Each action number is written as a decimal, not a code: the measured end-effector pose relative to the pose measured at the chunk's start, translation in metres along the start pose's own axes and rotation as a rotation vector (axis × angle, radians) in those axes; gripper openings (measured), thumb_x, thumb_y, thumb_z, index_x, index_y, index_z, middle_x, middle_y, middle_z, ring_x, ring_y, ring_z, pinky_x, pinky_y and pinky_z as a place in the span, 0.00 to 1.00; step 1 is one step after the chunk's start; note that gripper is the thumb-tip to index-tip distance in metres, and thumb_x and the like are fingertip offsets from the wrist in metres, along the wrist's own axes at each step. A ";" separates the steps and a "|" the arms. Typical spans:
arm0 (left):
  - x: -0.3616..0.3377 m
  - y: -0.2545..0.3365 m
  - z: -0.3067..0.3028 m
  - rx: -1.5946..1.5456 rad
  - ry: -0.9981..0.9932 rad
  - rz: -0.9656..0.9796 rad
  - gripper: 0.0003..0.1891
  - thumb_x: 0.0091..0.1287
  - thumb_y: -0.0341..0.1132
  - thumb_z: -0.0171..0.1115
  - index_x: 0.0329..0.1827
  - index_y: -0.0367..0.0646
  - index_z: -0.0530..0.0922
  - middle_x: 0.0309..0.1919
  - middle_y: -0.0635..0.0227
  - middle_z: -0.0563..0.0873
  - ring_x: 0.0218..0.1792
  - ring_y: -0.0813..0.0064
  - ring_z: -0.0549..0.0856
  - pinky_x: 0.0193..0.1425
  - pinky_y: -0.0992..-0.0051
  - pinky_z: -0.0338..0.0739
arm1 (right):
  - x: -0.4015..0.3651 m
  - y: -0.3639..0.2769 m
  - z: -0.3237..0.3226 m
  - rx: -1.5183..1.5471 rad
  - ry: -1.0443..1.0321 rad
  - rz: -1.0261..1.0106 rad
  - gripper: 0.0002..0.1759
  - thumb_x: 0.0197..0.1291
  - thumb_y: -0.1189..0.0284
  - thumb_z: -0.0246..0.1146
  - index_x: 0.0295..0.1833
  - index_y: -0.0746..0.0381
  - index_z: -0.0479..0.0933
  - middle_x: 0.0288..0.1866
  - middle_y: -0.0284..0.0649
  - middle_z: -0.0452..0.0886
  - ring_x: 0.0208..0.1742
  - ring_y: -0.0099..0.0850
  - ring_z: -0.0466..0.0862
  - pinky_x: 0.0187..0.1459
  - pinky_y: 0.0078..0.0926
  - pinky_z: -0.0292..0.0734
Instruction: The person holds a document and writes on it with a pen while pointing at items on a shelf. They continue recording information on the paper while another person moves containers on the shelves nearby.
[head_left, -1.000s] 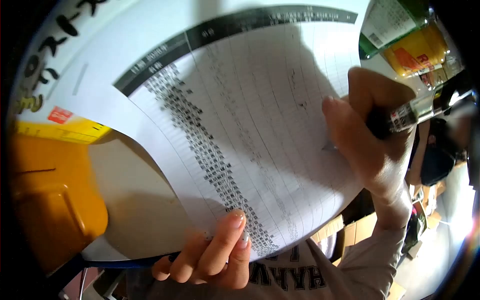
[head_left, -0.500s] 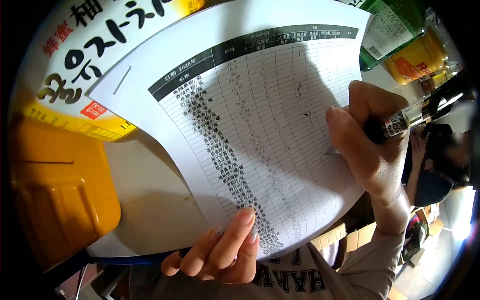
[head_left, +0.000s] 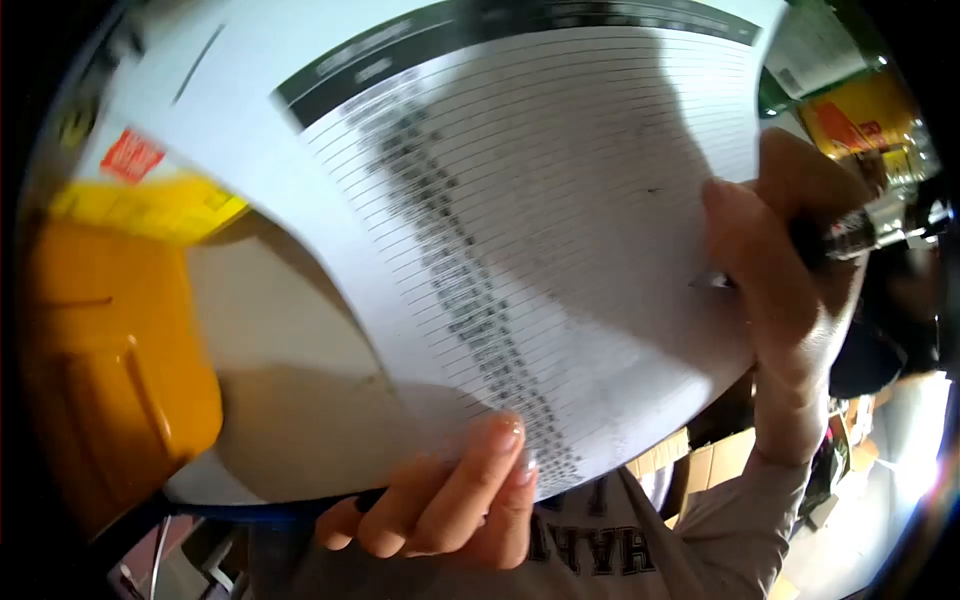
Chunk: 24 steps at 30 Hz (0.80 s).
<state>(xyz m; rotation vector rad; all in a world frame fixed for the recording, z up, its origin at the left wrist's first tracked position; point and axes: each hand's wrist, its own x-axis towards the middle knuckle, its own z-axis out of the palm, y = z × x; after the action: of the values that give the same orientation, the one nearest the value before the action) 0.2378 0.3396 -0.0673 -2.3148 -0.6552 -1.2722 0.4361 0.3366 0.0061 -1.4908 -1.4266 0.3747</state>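
A large printed sheet (head_left: 600, 250) with a ruled table and a dark header band fills the middle of the head view. Its print is blurred. My right hand (head_left: 785, 270) is closed round a pen (head_left: 860, 230) at the sheet's right side, with the tip close to the paper. At the lower edge of the sheet, my left hand (head_left: 450, 495) lies with bent fingers, its index fingertip on the printed column. Whether those fingers pinch the paper is hard to see.
An orange container (head_left: 130, 370) stands at the left on a pale surface (head_left: 280, 400), beside a white and yellow label (head_left: 150, 205). A green bottle (head_left: 815, 50) and a yellow-labelled jar (head_left: 865, 115) are at the upper right. Cardboard boxes (head_left: 715, 465) show lower right.
The view has shifted and blurred. The sheet appears larger and higher, and my right hand with the pen appears further right. My left hand stays nearly in place at the sheet's lower edge.
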 end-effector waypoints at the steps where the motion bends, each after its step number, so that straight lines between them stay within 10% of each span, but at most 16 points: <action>1: 0.002 -0.002 -0.003 -0.021 -0.052 -0.005 0.04 0.64 0.40 0.45 0.36 0.54 0.66 0.36 0.84 0.77 0.32 0.88 0.70 0.42 0.80 0.57 | 0.002 0.001 -0.003 -0.021 0.003 -0.002 0.17 0.41 0.74 0.56 0.13 0.57 0.54 0.12 0.27 0.51 0.14 0.16 0.51 0.19 0.19 0.44; 6: 0.013 -0.003 -0.014 0.003 -0.079 -0.070 0.04 0.64 0.40 0.44 0.37 0.55 0.65 0.35 0.82 0.76 0.31 0.88 0.70 0.40 0.82 0.57 | 0.013 -0.020 -0.013 -0.399 -0.062 0.049 0.15 0.40 0.76 0.58 0.13 0.55 0.58 0.14 0.28 0.53 0.18 0.18 0.53 0.28 0.21 0.50; 24: -0.018 0.001 0.003 0.074 0.141 -0.003 0.06 0.63 0.46 0.42 0.35 0.60 0.66 0.28 0.94 0.73 0.34 0.90 0.67 0.51 0.75 0.52 | -0.011 -0.007 -0.002 -0.095 -0.082 -0.074 0.13 0.38 0.79 0.55 0.13 0.59 0.57 0.13 0.27 0.53 0.11 0.17 0.52 0.15 0.19 0.43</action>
<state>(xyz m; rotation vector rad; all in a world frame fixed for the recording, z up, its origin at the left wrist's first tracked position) 0.2322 0.3370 -0.0841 -2.1436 -0.6475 -1.3743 0.4309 0.3253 0.0080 -1.5080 -1.5790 0.3290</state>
